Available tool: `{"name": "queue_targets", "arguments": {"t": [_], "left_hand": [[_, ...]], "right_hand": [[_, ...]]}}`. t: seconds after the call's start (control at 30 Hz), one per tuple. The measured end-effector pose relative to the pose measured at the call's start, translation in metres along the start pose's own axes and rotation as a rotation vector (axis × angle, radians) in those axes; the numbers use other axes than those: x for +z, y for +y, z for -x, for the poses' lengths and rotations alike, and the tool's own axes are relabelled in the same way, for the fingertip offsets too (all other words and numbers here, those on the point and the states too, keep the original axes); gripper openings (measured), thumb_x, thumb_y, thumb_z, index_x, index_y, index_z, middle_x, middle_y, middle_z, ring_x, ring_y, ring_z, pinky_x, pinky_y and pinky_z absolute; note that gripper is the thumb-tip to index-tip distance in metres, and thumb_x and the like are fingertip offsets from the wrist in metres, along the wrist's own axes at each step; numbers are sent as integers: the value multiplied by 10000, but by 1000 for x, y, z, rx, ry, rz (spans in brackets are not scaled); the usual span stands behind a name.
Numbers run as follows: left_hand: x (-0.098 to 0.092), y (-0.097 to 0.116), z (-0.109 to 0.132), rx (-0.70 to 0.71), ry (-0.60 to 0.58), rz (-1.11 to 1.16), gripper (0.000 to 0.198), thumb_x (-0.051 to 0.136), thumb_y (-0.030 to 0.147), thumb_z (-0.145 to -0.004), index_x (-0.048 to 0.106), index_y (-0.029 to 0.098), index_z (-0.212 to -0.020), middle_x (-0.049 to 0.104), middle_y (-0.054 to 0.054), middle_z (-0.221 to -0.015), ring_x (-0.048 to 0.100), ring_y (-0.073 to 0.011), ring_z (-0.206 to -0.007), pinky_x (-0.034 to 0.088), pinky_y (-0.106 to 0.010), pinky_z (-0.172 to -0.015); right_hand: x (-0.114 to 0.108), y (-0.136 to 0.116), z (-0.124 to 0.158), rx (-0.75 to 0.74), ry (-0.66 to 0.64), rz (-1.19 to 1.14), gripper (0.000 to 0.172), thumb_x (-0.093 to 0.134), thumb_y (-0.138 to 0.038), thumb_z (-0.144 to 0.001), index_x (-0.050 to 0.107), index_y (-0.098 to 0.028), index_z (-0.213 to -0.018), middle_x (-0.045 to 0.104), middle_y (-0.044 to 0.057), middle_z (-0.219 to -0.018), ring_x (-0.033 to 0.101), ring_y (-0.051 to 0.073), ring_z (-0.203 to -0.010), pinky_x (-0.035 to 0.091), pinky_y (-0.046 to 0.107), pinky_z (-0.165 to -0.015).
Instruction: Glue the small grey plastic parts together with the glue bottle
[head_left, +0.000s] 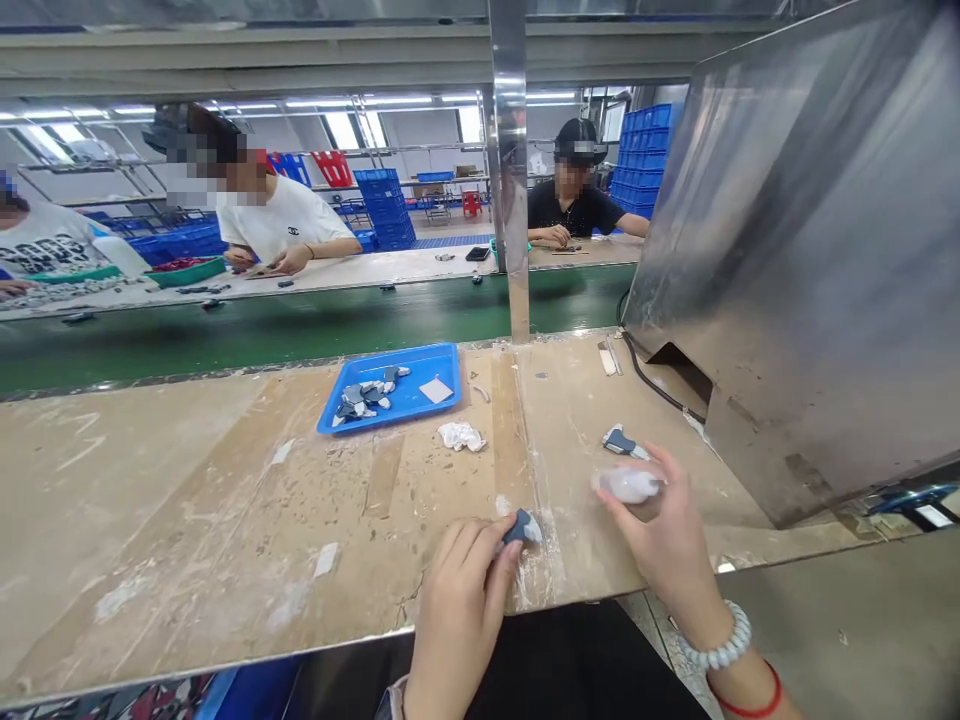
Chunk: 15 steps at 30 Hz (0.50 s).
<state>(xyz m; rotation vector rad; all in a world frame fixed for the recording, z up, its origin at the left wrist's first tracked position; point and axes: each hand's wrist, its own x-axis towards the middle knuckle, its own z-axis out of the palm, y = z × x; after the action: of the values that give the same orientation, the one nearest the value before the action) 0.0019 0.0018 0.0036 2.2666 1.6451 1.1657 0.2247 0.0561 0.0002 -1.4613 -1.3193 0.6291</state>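
Observation:
Near the bench's front edge, my left hand (471,575) pinches a small dark blue-grey and white plastic part (523,527) between thumb and fingers. To its right, my right hand (664,510) is closed around a small translucent white bottle (628,486), held tilted over the bench and slightly blurred. Just beyond the bottle lies a similar blue-grey and white part (622,441) on the bench top. A blue tray (390,419) farther off to the left holds several such parts and a small pale square. Between tray and hands sits a crumpled white tissue (461,436).
A large metal housing (780,250) with a black cable (652,375) stands at the right. Behind the bench (225,540) runs a green conveyor belt (300,335), split by a metal post (511,170). Several people work across it. A bin of parts (150,700) is below left.

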Motion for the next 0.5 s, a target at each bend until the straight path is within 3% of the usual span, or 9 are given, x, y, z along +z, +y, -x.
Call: {"name": "queue_targets", "arguments": {"t": [0.13,0.23,0.3,0.33,0.37,0.4,0.5], "left_hand": [[-10,16,4,27,146,70,206,457,185,-1046,629,188,-1159,656,-42,-918,585,-174,-875,484,-280,-754],[-20,33,7,116,254,27,209,462,213,-1054,646,139,-1120,672,-59,-909,576,-169,-870,472,-281,-787],[-24,44,7,186,299,-20,242,467,260,-1055,658,116,-1082,697,-71,-901,590,-176,-889,478,-292,-823],[-26,49,6,211,313,-38,275,459,294,-1056,665,112,-1058,707,-73,-890,600,-179,-901,485,-296,-838],[-27,54,6,229,320,-51,315,441,329,-1057,670,114,-1032,714,-72,-873,610,-181,-911,491,-298,-847],[-29,59,5,241,311,-53,348,425,358,-1057,673,119,-1011,718,-67,-855,620,-180,-915,497,-297,-851],[-32,70,5,267,243,-20,378,407,388,-1058,669,127,-978,731,-51,-840,632,-163,-921,510,-281,-856]], "right_hand": [[1,11,-7,-96,-38,152,722,725,-531,-822,447,-197,-1399,673,147,-1206,675,297,-1009,541,482,-883],[-7,12,7,-256,200,179,780,804,-507,-764,471,-175,-1385,636,151,-1192,623,298,-1029,506,509,-936],[-15,5,27,-363,374,108,564,794,-445,-799,576,-179,-1246,620,127,-1122,599,281,-1021,486,486,-945],[-18,-1,38,-368,349,11,429,751,-423,-848,613,-187,-1178,619,111,-1080,601,265,-1007,491,452,-931],[-21,-8,49,-340,217,-120,343,689,-453,-895,643,-198,-1119,629,95,-1025,611,247,-980,503,402,-891],[-22,-15,59,-245,-59,-258,379,625,-529,-922,656,-211,-1126,646,84,-985,624,225,-923,518,356,-836],[-16,-33,79,115,-701,-685,652,497,-779,-856,701,-189,-1042,656,67,-794,610,186,-672,534,315,-646]]}}
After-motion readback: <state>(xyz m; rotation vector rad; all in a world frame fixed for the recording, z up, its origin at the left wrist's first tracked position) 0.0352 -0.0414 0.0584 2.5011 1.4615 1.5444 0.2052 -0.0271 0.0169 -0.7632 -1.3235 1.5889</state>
